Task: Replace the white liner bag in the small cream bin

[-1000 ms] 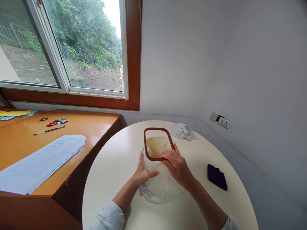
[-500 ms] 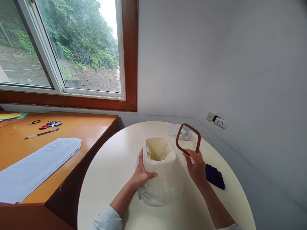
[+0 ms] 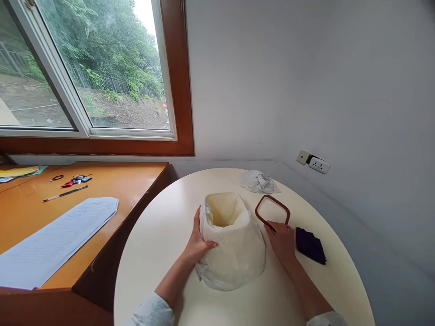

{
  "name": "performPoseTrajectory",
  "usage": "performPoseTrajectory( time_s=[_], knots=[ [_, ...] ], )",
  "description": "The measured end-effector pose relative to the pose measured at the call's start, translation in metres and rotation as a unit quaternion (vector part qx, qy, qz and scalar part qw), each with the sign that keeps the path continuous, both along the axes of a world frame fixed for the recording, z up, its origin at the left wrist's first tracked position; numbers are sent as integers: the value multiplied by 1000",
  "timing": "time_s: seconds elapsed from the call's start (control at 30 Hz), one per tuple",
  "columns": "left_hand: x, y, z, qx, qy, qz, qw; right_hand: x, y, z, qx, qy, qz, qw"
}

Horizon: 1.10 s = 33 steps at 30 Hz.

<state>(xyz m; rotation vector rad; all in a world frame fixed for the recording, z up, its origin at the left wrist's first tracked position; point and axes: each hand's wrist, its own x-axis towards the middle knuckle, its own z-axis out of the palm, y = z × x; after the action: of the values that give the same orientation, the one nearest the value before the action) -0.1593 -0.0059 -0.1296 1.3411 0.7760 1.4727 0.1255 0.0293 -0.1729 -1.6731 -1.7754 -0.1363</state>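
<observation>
A trash bin (image 3: pixel 234 253) stands upright on the round table, lined with a whitish plastic bag folded over its rim; its yellowish inside shows at the top. My left hand (image 3: pixel 197 242) grips the bin's left side, thumb in front and fingers behind. To the right of the bin, my right hand (image 3: pixel 282 239) is closed on the near edge of a reddish-brown rounded-square ring (image 3: pixel 287 209), which tilts low over the table. Just right of that hand lies a folded dark purple cloth (image 3: pixel 310 245).
Crumpled clear plastic and white paper (image 3: pixel 258 181) lie at the back of the round cream table (image 3: pixel 152 253). On the left, an orange-brown desk (image 3: pixel 136 181) carries papers (image 3: pixel 68 235), a pen (image 3: pixel 65 193) and keys (image 3: pixel 76 180). A socket (image 3: pixel 319 165) is on the wall.
My right hand has lowered the brown ring toward the table, tipping it flatter. My left hand stays on the bin. The view has shifted slightly.
</observation>
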Motion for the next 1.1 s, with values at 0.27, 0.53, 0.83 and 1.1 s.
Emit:
performPoseTrajectory(
  time_s=[0.27, 0.53, 0.83, 1.1],
  knots=[
    [1, -8, 17, -44, -17, 37, 998, 2, -2, 1, -64, 2, 13, 998],
    [-19, 7, -5, -90, -48, 96, 990, 4, 0, -1, -87, -16, 5, 996],
    [-22, 9, -13, -130, 103, 271, 948, 1, -1, -3, -83, -21, -1, 996],
    [-35, 12, -16, -133, 296, 349, 879, -4, -5, 8, -50, 7, -3, 999]
  ],
)
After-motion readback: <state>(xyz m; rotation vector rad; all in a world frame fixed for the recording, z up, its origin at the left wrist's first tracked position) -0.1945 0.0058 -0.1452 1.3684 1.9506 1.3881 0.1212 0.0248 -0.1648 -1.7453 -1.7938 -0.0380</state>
